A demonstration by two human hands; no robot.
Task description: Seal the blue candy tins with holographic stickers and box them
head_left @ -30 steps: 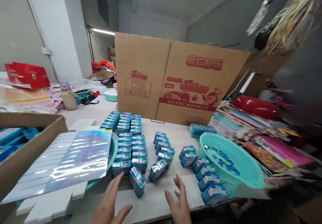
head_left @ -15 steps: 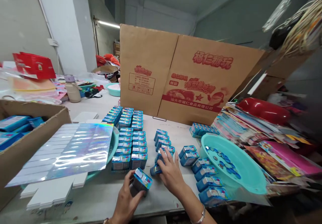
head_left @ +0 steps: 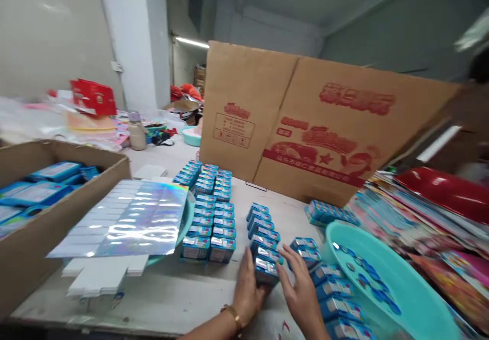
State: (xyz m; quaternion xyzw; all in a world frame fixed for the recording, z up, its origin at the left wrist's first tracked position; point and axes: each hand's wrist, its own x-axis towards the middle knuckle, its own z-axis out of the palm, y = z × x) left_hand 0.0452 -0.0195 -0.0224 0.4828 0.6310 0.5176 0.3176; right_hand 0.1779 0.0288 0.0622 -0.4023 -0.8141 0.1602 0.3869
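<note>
A small blue box (head_left: 266,270) with a shiny printed top stands at the near end of the middle row of like boxes (head_left: 261,223). My left hand (head_left: 246,286) grips it along its left side, thumb at the near face. On the other side is my right hand (head_left: 301,289), its fingers stretched and apart. Its thumb and fingertips are close to the box's right edge; whether they touch cannot be made out. To the left, a larger block of blue boxes (head_left: 222,248) stands in columns. More boxes (head_left: 336,299) line up beside my right hand.
A turquoise basin (head_left: 416,279) holding small blue round pieces stands at right. Holographic sheets (head_left: 126,218) cover another basin at left, near white card pieces (head_left: 101,276). An open carton (head_left: 114,177) contains blue packs. A tall cardboard sheet (head_left: 244,85) rises behind the boxes.
My left hand has carried its box rightward to the near end of the middle row. My right hand has moved off the row's boxes to the right side. The view has swung left.
</note>
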